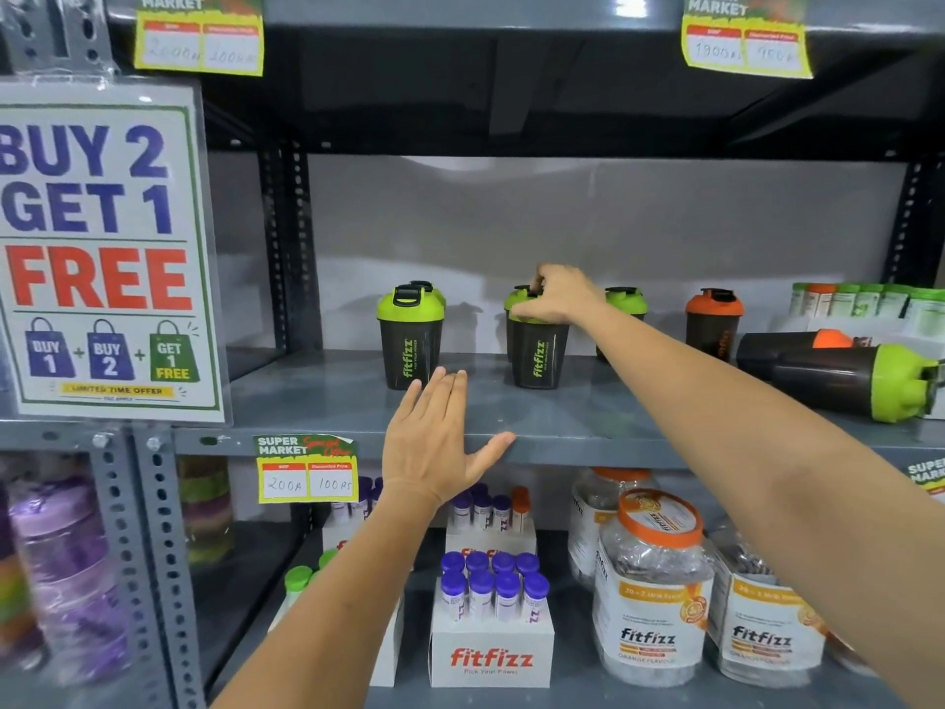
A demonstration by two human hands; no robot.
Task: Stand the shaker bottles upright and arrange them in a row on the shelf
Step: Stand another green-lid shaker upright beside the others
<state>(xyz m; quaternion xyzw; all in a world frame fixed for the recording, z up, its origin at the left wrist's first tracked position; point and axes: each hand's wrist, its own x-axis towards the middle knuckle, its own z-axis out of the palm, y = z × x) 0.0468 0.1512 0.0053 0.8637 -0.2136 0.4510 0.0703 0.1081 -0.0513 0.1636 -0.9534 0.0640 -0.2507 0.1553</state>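
Black shaker bottles with green lids stand on the grey shelf [562,417]. One upright bottle [410,342] is at the left with another close behind it. My right hand [557,294] grips the lid of a second upright bottle [539,358], with one more bottle behind that. Further right stand a green-lidded bottle [626,301] and an orange-lidded bottle [713,324]. A green-lidded bottle [838,381] lies on its side at the far right, a second lying bottle [782,348] behind it. My left hand [437,442] hovers flat and open at the shelf's front edge.
A "Buy 2 Get 1 Free" sign [102,248] hangs at the left upright. Small green and orange tubs [864,299] sit at the back right. The lower shelf holds Fitfizz tube boxes [491,652] and large jars [654,591]. Price tags [307,470] hang on the shelf edges.
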